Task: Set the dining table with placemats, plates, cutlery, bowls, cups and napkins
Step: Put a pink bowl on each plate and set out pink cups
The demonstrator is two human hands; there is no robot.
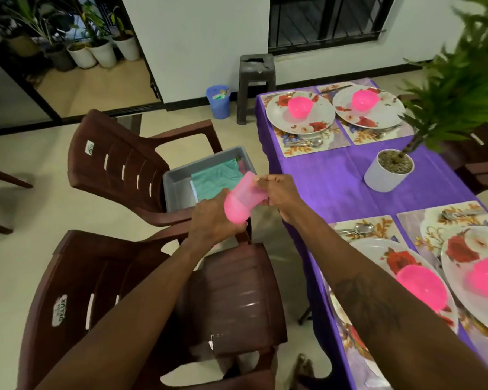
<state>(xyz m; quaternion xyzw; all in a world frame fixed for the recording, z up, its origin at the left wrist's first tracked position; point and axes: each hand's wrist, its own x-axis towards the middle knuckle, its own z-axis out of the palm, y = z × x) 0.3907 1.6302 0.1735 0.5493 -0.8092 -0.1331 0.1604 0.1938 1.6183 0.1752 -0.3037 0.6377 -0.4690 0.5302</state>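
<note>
Pink cups (pixel 241 199), two nested together and tilted, are held up between your hands: your left hand (pixel 209 218) grips the darker lower end, and your right hand (pixel 283 194) holds the paler rim end, its fingers (pixel 268 183) curled on it. Just beyond your fingers a grey tub (pixel 175 182) with a teal cloth (pixel 217 178) rests on a brown chair (pixel 116 161). Right of your fingers lies the purple desk (pixel 335 181), set with placemats (pixel 330 143), plates (pixel 276 114) and pink bowls (pixel 299 106)
</note>
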